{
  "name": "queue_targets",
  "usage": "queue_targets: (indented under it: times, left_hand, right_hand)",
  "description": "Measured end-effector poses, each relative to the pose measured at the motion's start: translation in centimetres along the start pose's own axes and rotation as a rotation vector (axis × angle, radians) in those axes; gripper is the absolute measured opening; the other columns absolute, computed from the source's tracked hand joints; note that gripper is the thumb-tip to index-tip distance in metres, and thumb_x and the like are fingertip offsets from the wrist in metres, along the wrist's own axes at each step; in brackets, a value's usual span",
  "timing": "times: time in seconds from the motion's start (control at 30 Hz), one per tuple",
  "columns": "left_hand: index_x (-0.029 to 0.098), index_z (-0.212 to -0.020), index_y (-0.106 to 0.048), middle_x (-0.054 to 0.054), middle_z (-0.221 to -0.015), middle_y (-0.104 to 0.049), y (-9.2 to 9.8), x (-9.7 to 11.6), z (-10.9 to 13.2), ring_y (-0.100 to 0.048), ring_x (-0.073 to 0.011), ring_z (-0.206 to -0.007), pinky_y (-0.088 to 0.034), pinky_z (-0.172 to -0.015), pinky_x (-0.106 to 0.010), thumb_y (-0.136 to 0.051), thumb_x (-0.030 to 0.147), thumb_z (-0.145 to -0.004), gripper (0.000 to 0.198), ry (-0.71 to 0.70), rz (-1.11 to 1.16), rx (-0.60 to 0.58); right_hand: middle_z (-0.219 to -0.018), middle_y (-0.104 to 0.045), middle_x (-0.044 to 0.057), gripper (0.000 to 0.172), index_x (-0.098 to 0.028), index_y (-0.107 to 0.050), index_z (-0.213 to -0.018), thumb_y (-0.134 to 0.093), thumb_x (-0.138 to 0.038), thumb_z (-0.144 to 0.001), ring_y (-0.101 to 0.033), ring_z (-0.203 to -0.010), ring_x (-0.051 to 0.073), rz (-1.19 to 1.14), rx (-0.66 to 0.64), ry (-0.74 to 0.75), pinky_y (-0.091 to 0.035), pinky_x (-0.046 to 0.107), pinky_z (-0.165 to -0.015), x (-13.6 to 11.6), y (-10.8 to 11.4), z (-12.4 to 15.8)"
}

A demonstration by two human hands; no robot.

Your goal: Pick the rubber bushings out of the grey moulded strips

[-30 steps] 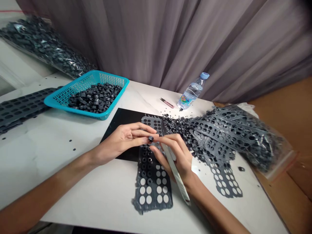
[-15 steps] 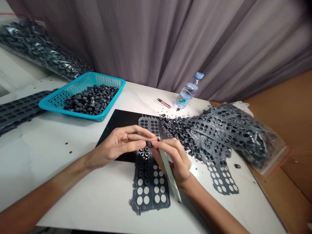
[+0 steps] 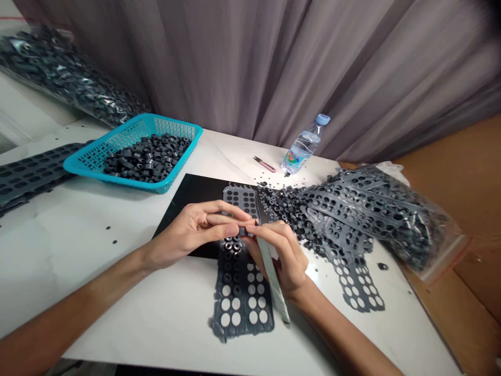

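A small dark rubber bushing [image 3: 242, 230] is pinched between the thumb and fingers of my left hand [image 3: 195, 224]. The fingertips of my right hand [image 3: 284, 256] meet it from the other side. A long flat tool with a pale grey-green handle [image 3: 273, 277] runs through my right hand, its lower end sticking out below; its tip is hidden by the fingers. Under both hands lies a dark perforated rubber sheet [image 3: 243, 313], with ring-shaped bushings seated in some holes and other holes punched through. Its far end rests on a black mat [image 3: 188, 201].
A blue basket [image 3: 172, 180] of bushings stands at left, near a large filled bag [image 3: 70, 73] and more sheets [image 3: 35, 169]. At right are loose bushings [image 3: 289, 209], scrap sheets [image 3: 358, 287] and a plastic bag [image 3: 422, 240]. Behind are pink snips [image 3: 265, 164] and a water bottle [image 3: 301, 149].
Both hands stay together at almost the same spot, with the bushing turned slightly between the fingertips. The whole view has shifted a little.
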State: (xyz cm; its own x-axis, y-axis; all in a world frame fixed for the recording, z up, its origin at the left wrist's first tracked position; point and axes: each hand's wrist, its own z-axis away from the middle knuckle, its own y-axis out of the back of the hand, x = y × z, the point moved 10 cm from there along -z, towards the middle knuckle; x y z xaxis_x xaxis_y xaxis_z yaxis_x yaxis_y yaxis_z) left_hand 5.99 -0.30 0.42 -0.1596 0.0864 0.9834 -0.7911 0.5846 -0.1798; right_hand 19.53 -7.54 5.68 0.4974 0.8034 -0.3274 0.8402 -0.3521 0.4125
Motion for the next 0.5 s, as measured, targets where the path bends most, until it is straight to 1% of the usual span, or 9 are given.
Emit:
queue_targets:
  times: [0.07, 0.17, 0.33, 0.43, 0.5]
  left_hand:
    - [0.019, -0.12, -0.075, -0.009, -0.117, -0.08, -0.06, 0.03, -0.03, -0.074, -0.0244, -0.114, -0.056, -0.106, -0.035, -0.075, 0.028, -0.095, 0.026, -0.003, 0.001, -0.005]
    - [0.021, -0.12, -0.075, -0.007, -0.117, -0.08, -0.19, 0.04, -0.02, -0.074, -0.0221, -0.115, -0.056, -0.105, -0.031, -0.073, 0.027, -0.096, 0.025, -0.008, 0.001, -0.026]
    - [0.023, -0.122, -0.073, -0.005, -0.118, -0.079, -0.31, -0.18, 0.04, -0.074, -0.0184, -0.113, -0.055, -0.103, -0.026, -0.072, 0.027, -0.098, 0.024, 0.008, -0.009, -0.049]
    - [0.023, -0.122, -0.072, -0.006, -0.119, -0.079, -0.37, -0.09, -0.02, -0.073, -0.0192, -0.114, -0.055, -0.103, -0.027, -0.071, 0.029, -0.098, 0.025, 0.009, -0.024, -0.036]
    - [0.023, -0.124, -0.071, -0.007, -0.124, -0.077, -0.35, -0.13, -0.18, -0.07, -0.0213, -0.119, -0.053, -0.106, -0.031, -0.07, 0.033, -0.098, 0.027, -0.003, -0.077, -0.023]
  right_hand:
    - [-0.104, -0.073, 0.006, 0.054, -0.026, -0.06, -0.14, -0.073, -0.006, -0.091, -0.073, -0.086, 0.02, 0.003, 0.002, -0.004, -0.065, 0.033, -0.073, -0.03, -0.01, -0.09]
    - [-0.106, -0.073, 0.006, 0.052, -0.024, -0.061, -0.138, -0.073, -0.004, -0.091, -0.073, -0.088, 0.02, 0.002, -0.008, 0.0, -0.065, 0.033, -0.075, -0.09, -0.06, -0.2]
    - [-0.105, -0.072, 0.007, 0.049, -0.023, -0.063, -0.135, -0.07, -0.003, -0.091, -0.072, -0.089, 0.02, 0.003, -0.016, 0.0, -0.064, 0.034, -0.074, -0.06, -0.09, -0.23]
    - [-0.104, -0.072, 0.007, 0.049, -0.021, -0.063, -0.133, -0.07, 0.001, -0.089, -0.07, -0.087, 0.019, 0.002, -0.017, 0.013, -0.062, 0.032, -0.073, -0.14, -0.16, -0.11]
    - [-0.103, -0.07, 0.007, 0.048, -0.02, -0.064, -0.13, -0.069, 0.003, -0.089, -0.068, -0.084, 0.018, 0.021, -0.017, 0.013, -0.06, 0.032, -0.072, 0.15, -0.06, -0.13]
